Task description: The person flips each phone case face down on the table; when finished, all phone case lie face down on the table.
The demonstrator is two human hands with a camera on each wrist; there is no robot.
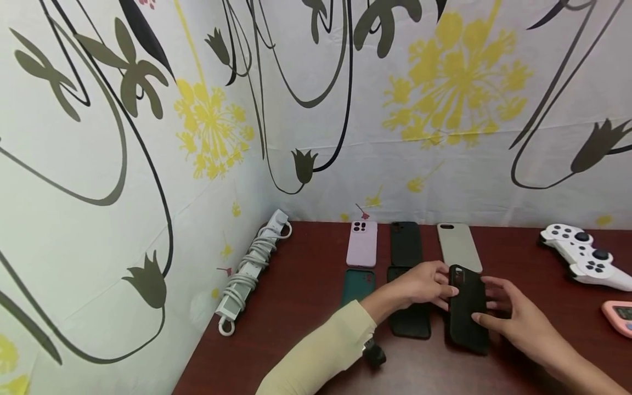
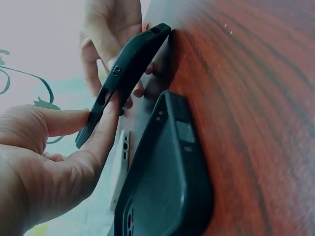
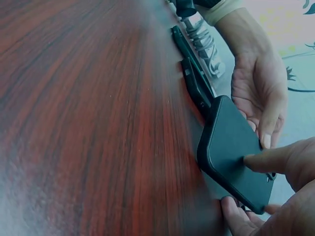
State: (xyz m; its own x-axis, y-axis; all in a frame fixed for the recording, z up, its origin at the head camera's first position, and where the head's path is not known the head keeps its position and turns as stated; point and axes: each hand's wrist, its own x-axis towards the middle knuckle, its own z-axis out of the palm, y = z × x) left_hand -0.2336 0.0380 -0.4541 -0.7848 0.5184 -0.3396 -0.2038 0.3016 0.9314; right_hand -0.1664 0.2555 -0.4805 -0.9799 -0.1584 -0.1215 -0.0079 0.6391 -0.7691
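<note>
A black phone case is tilted up from the dark red table, one end resting on the wood. My right hand grips its right side, thumb pressing on the back and fingers beneath. From the left, my left hand, in a cream sleeve, pinches the case's side edge between thumb and forefinger. Another dark case lies flat just below my left hand.
Pink, black and grey cases lie in a row by the wall, with a teal one in front. A white power strip sits at the left, a white game controller and a pink device at the right.
</note>
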